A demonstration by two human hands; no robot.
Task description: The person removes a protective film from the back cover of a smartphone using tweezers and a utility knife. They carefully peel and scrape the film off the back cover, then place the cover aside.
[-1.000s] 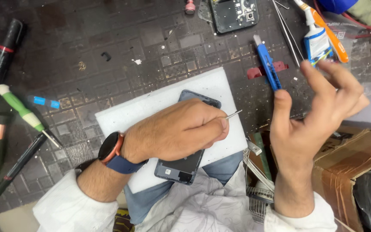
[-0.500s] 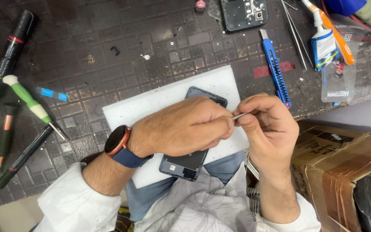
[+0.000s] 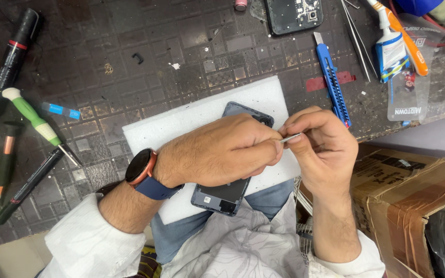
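A dark phone [image 3: 224,192] lies face down on a white foam pad [image 3: 181,128] at the bench's near edge. My left hand [image 3: 222,150] covers the phone's middle and presses it down, fingers closed around a thin metal pin [image 3: 290,137]. My right hand [image 3: 320,146] meets it at the phone's right side and pinches the free end of the same pin between thumb and forefinger. A dark watch with a blue strap [image 3: 141,169] sits on my left wrist.
A blue utility knife [image 3: 332,77], tweezers [image 3: 357,38] and a glue tube [image 3: 390,49] lie at the back right, beside another opened phone [image 3: 293,15]. Screwdrivers and pens [image 3: 32,121] lie at the left. A cardboard box [image 3: 408,190] stands lower right.
My right hand came down from beside the blue knife, open, and closed on the pin's tip next to my left hand. The left hand stayed on the phone.
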